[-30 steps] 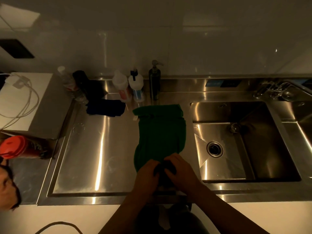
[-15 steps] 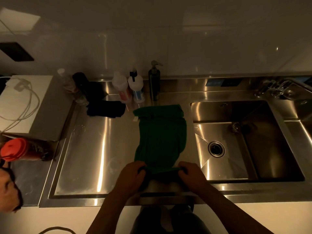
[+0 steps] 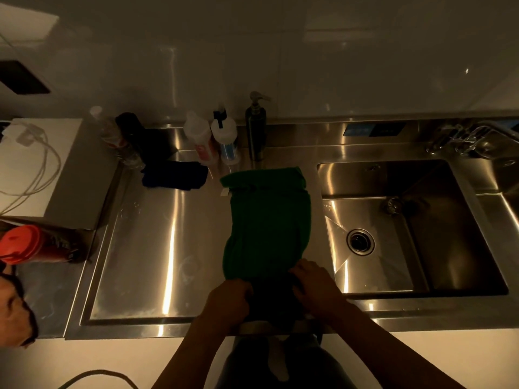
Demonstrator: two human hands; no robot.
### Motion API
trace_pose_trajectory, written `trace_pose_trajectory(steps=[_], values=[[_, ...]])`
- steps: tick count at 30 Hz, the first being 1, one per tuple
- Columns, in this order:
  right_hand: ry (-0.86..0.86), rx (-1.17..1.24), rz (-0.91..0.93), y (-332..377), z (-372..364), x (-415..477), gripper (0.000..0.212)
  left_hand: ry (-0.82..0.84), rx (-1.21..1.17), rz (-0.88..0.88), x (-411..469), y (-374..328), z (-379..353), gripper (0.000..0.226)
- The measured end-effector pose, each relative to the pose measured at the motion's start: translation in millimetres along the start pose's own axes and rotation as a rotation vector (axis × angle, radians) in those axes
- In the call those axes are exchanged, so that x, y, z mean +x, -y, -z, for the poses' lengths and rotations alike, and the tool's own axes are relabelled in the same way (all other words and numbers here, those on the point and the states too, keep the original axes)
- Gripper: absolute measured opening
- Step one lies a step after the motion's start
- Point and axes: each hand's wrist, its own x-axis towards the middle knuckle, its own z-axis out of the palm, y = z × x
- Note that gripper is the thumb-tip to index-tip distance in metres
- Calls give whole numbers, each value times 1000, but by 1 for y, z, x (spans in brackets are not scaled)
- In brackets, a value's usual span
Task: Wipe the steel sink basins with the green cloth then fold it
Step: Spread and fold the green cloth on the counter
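The green cloth (image 3: 266, 223) lies stretched out in the centre of the frame on the steel drainboard (image 3: 157, 248), its far edge near the bottles at the back and its near end gathered at the lower centre, where it darkens in shadow. The left hand (image 3: 229, 300) grips that near end from the left side, fingers curled around the bunched fabric. The right hand (image 3: 313, 286) clasps the same end from the right, fingers bent over the cloth. The two hands sit close together with the dark fold of fabric between them, just above the counter's front edge. To the right of the cloth is the steel sink basin (image 3: 460, 228), with a round drain (image 3: 361, 241) in its floor. At the upper centre stand a pump dispenser (image 3: 256, 127) and two white bottles (image 3: 213, 138), and a dark blue cloth (image 3: 174, 178) lies left of them. A red-lidded cup (image 3: 25, 245) lies at the left edge.
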Motion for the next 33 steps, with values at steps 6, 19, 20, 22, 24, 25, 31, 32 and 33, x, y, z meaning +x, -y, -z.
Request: trace_pose_trajectory(steps=[6,19,20,22,24,25,31,32,33], values=[[39,-91,-54,8,-33,-3,75,-206,-56,-77,16,6,-17,48],[50,-222,-158,-31,-24,-23,95,-25,73,142,21,24,-56,124],[25,-207,-119,-28,-23,-25,91,-25,76,128,20,25,-54,120],[-5,-162,-9,-23,-25,-31,78,-95,96,66,16,28,-50,96],[15,-78,68,-18,-30,-39,60,-191,93,-39,11,31,-51,66],[47,-41,70,-15,-31,-44,56,-199,69,-89,9,32,-53,57],[157,8,49,-12,-27,-48,46,-85,67,-167,-3,22,-63,77],[157,23,46,-12,-26,-47,41,-65,93,-154,-4,21,-64,80],[147,37,42,-11,-24,-46,37,-57,118,-140,-3,20,-66,79]])
